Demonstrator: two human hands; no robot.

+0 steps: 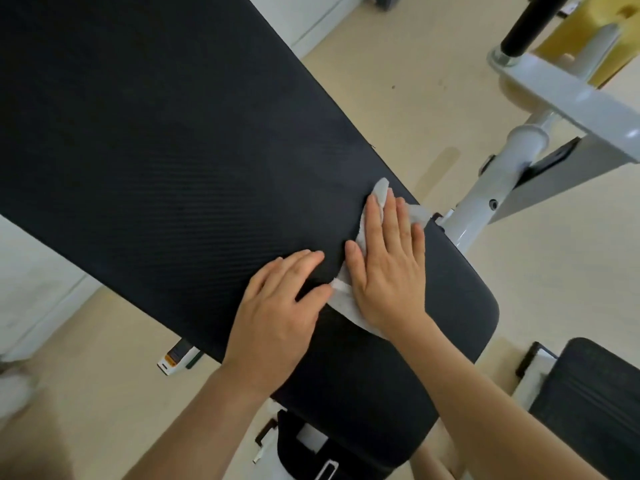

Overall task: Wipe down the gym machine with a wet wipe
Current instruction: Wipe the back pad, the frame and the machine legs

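Note:
A long black padded bench [166,161] of the gym machine runs from the upper left down to the lower middle. A white wet wipe [341,299] lies flat on the pad near its right edge. My right hand [388,268] presses flat on the wipe, fingers spread and pointing up the pad; parts of the wipe stick out above and below the hand. My left hand [277,313] rests flat on the bare pad just left of the wipe, with its thumb touching the wipe's lower edge.
The machine's white metal frame [485,188] rises at the right, with a black-gripped bar [526,26] at the top right. A second black pad [595,403] sits at the lower right. Pale beige floor [398,81] surrounds the bench.

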